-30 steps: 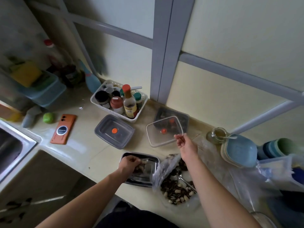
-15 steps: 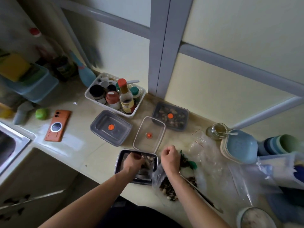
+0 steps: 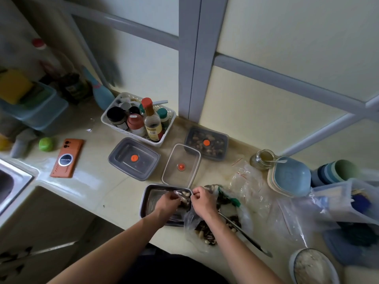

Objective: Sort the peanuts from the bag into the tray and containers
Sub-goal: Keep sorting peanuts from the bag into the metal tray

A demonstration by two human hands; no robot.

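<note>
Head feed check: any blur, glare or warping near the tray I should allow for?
Head view: left hand, right hand and the bag they grip over the tray read fairly sharp; head view's left edge, around the sponge, is smeared soft; head view shows pale glare on the counter beside the phone; head view's wide lens bows the window frame.

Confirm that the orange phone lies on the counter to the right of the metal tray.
Not right. The head view shows the orange phone lying on the counter to the left of the metal tray, toward the sink.
</note>
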